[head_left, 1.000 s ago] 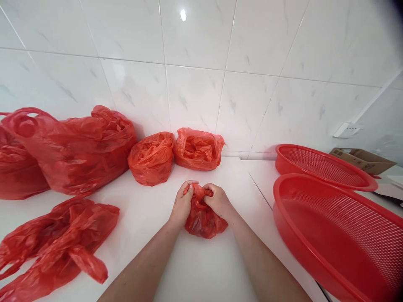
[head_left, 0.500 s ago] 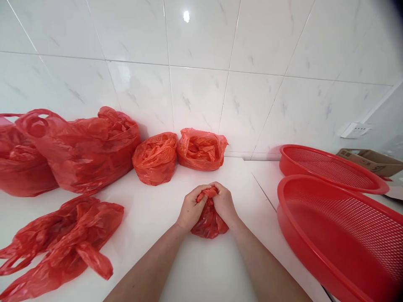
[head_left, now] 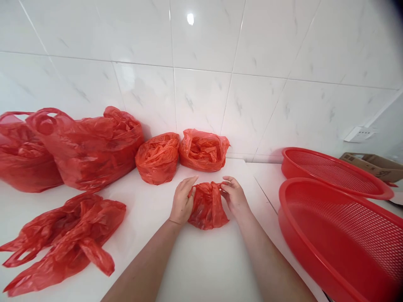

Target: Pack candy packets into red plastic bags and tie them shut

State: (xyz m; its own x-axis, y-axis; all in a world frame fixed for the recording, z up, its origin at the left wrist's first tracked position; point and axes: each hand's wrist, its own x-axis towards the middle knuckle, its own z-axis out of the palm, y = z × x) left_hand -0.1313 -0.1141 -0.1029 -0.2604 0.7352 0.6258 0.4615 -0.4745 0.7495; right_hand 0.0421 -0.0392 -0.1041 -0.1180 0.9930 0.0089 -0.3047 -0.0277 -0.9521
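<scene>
A small red plastic bag (head_left: 208,209) stands on the white table between my hands, its top loose and crumpled. My left hand (head_left: 183,200) rests against the bag's left side, fingers apart and thumb touching the plastic. On the other side, my right hand (head_left: 234,193) pinches a bit of the bag's upper edge between thumb and fingers. What lies inside the bag is too unclear to tell.
Two small red bags (head_left: 157,161) (head_left: 204,153) stand by the tiled wall. Larger full bags (head_left: 97,151) are at the left, above a crumpled red bag (head_left: 69,239). Red baskets (head_left: 327,235) and a cardboard box (head_left: 378,165) sit at the right.
My hands have moved apart from the bag's gathered top, and the top has spread wider. My left hand has loosened its fingers. The view has shifted slightly.
</scene>
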